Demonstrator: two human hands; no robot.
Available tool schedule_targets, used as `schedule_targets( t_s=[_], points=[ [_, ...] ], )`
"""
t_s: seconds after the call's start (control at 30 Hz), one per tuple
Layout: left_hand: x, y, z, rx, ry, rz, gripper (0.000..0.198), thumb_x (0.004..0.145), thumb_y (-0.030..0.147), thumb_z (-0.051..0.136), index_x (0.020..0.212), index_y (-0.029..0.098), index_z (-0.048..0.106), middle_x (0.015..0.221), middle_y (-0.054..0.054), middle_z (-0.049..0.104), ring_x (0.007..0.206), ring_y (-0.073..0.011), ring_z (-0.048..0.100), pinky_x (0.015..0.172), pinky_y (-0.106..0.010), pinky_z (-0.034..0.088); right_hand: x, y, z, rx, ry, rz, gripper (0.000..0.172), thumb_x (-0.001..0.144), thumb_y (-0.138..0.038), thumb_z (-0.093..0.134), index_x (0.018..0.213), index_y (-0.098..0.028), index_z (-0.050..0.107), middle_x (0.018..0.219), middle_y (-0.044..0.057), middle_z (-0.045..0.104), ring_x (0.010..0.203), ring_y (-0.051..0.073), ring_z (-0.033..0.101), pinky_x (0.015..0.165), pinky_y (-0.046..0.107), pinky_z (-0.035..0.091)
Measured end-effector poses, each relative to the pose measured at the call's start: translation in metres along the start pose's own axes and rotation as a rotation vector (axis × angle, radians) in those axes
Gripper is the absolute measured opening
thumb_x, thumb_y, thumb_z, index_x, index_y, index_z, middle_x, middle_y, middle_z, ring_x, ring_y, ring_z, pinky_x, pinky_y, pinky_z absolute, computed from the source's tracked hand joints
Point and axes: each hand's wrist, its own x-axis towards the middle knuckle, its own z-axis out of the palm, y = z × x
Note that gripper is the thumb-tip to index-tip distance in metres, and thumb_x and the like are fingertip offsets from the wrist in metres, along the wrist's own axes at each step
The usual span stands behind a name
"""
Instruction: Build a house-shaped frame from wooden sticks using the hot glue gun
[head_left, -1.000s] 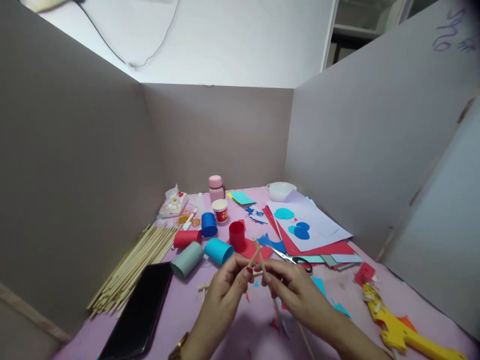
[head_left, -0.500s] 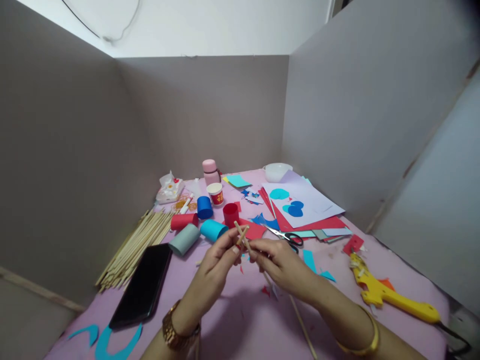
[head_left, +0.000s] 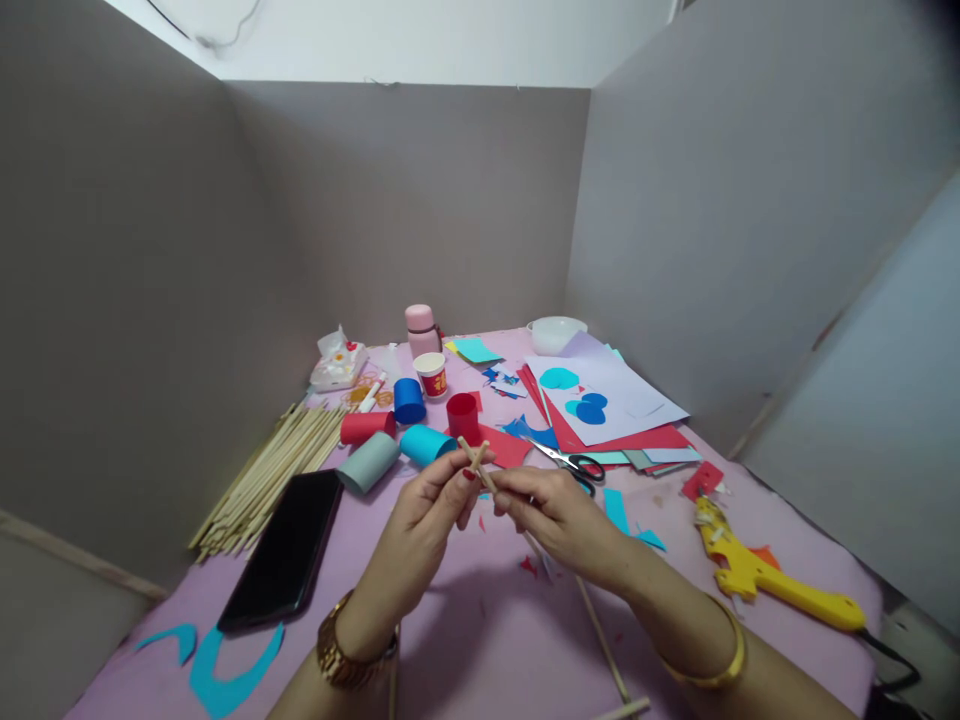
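Two thin wooden sticks cross near their tips in front of me, close to the red paper tube (head_left: 463, 418). My left hand (head_left: 420, 515) pinches one wooden stick (head_left: 478, 459) between thumb and fingers at the crossing. In the fingers of my right hand (head_left: 562, 512) is the other wooden stick (head_left: 487, 481), which slants down behind that hand. Below my right wrist another length of stick (head_left: 600, 630) runs to the front, where it meets a second stick end (head_left: 628, 708). Whether these lengths are joined to the held sticks is hidden.
Left lie a bundle of sticks (head_left: 274, 480), a black phone (head_left: 283, 550) and several paper tubes (head_left: 369, 463). Right are scissors (head_left: 566, 462), paper sheets (head_left: 622, 390) and a yellow glue gun (head_left: 772, 580) with a cord. A paper cup (head_left: 430, 375) and pink flask (head_left: 422, 332) stand behind.
The view has tipped down slightly, so the table appears higher. Both hands still hold the crossed sticks, the crossing a little further left. A stick end now shows at the bottom edge.
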Motion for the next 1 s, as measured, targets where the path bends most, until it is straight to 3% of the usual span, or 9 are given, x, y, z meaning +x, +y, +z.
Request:
schedule_targets(
  t_s=[0.13, 0.27, 0.43, 0.6, 0.77, 1.0],
  points=[
    [-0.002, -0.008, -0.001, -0.035, 0.027, 0.012, 0.035, 0.088, 0.041, 0.052, 0.113, 0.018, 0.061, 0.062, 0.005, 0.041, 0.056, -0.0090, 0.035, 0.053, -0.021, 0.031, -0.001, 0.003, -0.002, 0.031, -0.043, 0.048, 0.014, 0.089, -0.020, 0.052, 0.081, -0.019, 0.063, 0.064, -0.005, 0.048, 0.055, 0.009, 0.039, 0.051, 0.019, 0.031],
    [-0.007, -0.011, -0.003, -0.035, 0.032, 0.028, 0.034, 0.089, 0.042, 0.052, 0.113, 0.019, 0.061, 0.060, 0.006, 0.039, 0.056, -0.0092, 0.035, 0.053, -0.021, 0.031, -0.002, 0.002, -0.003, 0.012, -0.137, 0.042, 0.020, 0.091, -0.021, 0.049, 0.079, -0.018, 0.064, 0.062, -0.006, 0.045, 0.055, 0.009, 0.037, 0.053, 0.019, 0.031],
    [-0.011, -0.009, -0.002, 0.008, 0.070, 0.049, 0.032, 0.089, 0.041, 0.052, 0.110, 0.019, 0.062, 0.061, 0.005, 0.041, 0.057, -0.0094, 0.037, 0.055, -0.021, 0.032, -0.002, 0.003, -0.003, -0.048, -0.070, -0.001, 0.021, 0.091, -0.022, 0.050, 0.082, -0.015, 0.067, 0.065, -0.003, 0.052, 0.059, 0.010, 0.044, 0.057, 0.020, 0.033],
    [-0.009, -0.009, -0.001, 0.068, 0.037, 0.065, 0.029, 0.090, 0.040, 0.049, 0.106, 0.020, 0.063, 0.060, 0.006, 0.041, 0.057, -0.0098, 0.037, 0.055, -0.021, 0.032, -0.001, 0.014, -0.003, -0.005, -0.071, 0.023, 0.019, 0.089, -0.022, 0.053, 0.078, -0.015, 0.068, 0.066, -0.002, 0.058, 0.057, 0.009, 0.045, 0.054, 0.020, 0.032],
    [-0.005, -0.009, 0.000, 0.079, 0.020, 0.070, 0.025, 0.091, 0.038, 0.048, 0.101, 0.020, 0.062, 0.060, 0.006, 0.041, 0.056, -0.0097, 0.036, 0.055, -0.021, 0.032, -0.001, 0.019, -0.006, 0.013, -0.080, 0.059, 0.018, 0.088, -0.025, 0.055, 0.083, -0.014, 0.069, 0.062, -0.004, 0.054, 0.053, 0.008, 0.040, 0.050, 0.019, 0.029],
    [-0.004, -0.007, 0.005, 0.068, 0.024, 0.055, 0.025, 0.090, 0.039, 0.048, 0.096, 0.018, 0.060, 0.058, 0.007, 0.039, 0.055, -0.0100, 0.034, 0.054, -0.022, 0.031, -0.001, 0.014, -0.009, 0.001, -0.138, 0.074, 0.023, 0.089, -0.025, 0.053, 0.073, -0.015, 0.065, 0.057, -0.007, 0.043, 0.051, 0.007, 0.035, 0.048, 0.020, 0.025]
  ],
)
